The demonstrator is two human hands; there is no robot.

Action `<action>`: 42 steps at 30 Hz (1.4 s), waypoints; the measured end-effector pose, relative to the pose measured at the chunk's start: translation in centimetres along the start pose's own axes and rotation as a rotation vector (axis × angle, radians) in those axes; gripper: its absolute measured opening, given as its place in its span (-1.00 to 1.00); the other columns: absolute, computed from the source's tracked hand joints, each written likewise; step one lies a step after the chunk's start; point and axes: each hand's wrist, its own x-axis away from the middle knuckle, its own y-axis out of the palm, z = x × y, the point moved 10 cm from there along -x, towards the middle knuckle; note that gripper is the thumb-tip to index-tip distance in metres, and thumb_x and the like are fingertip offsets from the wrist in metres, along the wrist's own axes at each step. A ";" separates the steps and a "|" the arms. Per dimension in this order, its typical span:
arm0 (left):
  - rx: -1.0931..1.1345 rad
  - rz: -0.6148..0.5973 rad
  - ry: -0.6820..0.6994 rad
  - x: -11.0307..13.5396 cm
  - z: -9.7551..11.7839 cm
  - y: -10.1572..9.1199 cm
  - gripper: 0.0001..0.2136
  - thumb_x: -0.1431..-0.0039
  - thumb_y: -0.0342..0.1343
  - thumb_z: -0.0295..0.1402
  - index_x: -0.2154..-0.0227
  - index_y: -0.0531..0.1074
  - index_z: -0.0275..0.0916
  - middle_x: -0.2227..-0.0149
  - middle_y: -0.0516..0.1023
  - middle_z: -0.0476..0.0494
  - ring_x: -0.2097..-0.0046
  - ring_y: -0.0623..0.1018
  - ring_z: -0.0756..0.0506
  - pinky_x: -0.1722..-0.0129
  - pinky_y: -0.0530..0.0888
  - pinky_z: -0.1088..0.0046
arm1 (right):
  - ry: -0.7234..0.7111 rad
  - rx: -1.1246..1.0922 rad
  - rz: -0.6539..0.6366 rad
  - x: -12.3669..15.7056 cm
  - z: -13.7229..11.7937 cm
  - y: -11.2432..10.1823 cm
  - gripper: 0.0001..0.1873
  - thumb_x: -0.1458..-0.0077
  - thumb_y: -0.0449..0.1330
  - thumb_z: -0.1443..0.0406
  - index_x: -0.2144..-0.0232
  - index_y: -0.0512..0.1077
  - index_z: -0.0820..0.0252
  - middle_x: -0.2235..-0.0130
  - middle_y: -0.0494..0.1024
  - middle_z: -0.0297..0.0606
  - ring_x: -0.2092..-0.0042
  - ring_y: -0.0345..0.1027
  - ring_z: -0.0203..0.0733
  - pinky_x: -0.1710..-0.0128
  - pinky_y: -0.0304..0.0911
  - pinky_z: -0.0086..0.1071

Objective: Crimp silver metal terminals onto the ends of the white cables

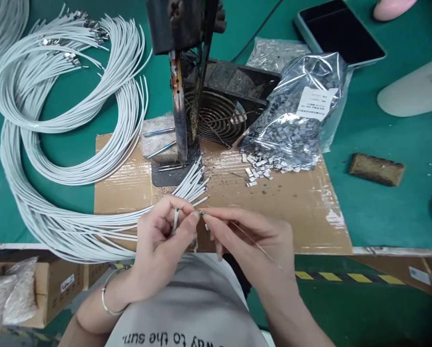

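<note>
My left hand (161, 243) is closed, with thumb and forefinger pinching the tip of a white cable; a short white cable end (175, 220) sticks up between its fingers. Thumb and forefinger of my right hand (254, 236) meet the left fingertips, pinched on something tiny and mostly hidden. A thin wire (254, 241) runs across the right palm. Just beyond both hands, a bundle of white cable ends (192, 183) fans out over the cardboard sheet (291, 207). Its cables sweep left from there, past my left hand.
Coiled white cables (71, 127) lie at left. A dark metal stand (180, 106) rises mid-table before a black fan (219, 115). Small metal connectors (259, 166) spill from a clear bag (295, 115). A tablet-like device (341, 31), white cup (414, 89) and brown block (376, 169) are at right.
</note>
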 end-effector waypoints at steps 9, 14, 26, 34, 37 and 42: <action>-0.178 0.117 0.131 0.2 1.3 -0.5 -0.87 -0.28 0.30 -0.37 0.39 0.51 -0.18 0.62 0.21 0.16 0.60 0.09 0.09 0.63 0.02 0.55 | 0.240 -0.118 -0.103 -0.2 1.1 0.2 -0.91 -0.16 0.46 0.21 0.30 0.78 0.04 0.62 0.47 -0.40 0.62 0.24 -0.38 0.64 0.24 -0.50; -0.248 0.154 0.191 0.2 2.2 -0.2 -0.87 -0.23 0.29 -0.43 0.43 0.49 -0.19 0.64 0.23 0.16 0.62 0.09 0.10 0.64 0.01 0.55 | 0.191 -0.116 -0.015 -0.1 0.9 0.5 -0.88 -0.15 0.46 0.23 0.41 0.75 0.09 0.67 0.43 -0.41 0.67 0.16 -0.42 0.70 0.14 -0.53; 0.006 0.120 0.127 -0.5 1.3 -0.8 -0.87 -0.23 0.30 -0.45 0.43 0.54 -0.19 0.66 0.41 0.13 0.66 0.23 0.13 0.66 0.15 0.66 | 0.120 -0.245 0.110 -0.9 1.9 -1.5 -0.93 -0.20 0.46 0.27 0.35 0.76 0.01 0.57 0.55 -0.43 0.64 0.34 -0.46 0.66 0.30 -0.62; -0.084 0.143 0.160 -0.8 1.9 -1.4 -0.86 -0.22 0.33 -0.47 0.46 0.58 -0.19 0.63 0.42 0.12 0.62 0.20 0.14 0.64 0.10 0.68 | 0.032 -0.159 0.163 -1.0 0.5 -1.8 -0.84 -0.12 0.43 0.41 0.39 0.76 0.03 0.56 0.60 -0.43 0.60 0.42 -0.43 0.58 0.43 -0.62; -0.110 0.163 0.168 -0.6 2.2 -1.4 -0.86 -0.20 0.34 -0.47 0.46 0.57 -0.20 0.61 0.45 0.11 0.60 0.19 0.13 0.64 0.13 0.66 | 0.057 -0.171 0.148 -1.0 0.9 -1.6 -0.85 -0.16 0.43 0.38 0.37 0.76 -0.01 0.55 0.61 -0.45 0.60 0.43 -0.45 0.57 0.43 -0.63; -0.135 0.128 0.212 -0.4 2.8 -0.9 -0.85 -0.17 0.33 -0.52 0.47 0.57 -0.20 0.35 0.73 -0.05 0.46 0.43 0.06 0.53 0.30 0.61 | 0.024 -0.175 0.112 -1.1 0.5 -1.2 -0.83 -0.15 0.44 0.40 0.37 0.75 -0.03 0.46 0.64 -0.44 0.55 0.43 -0.47 0.54 0.42 -0.63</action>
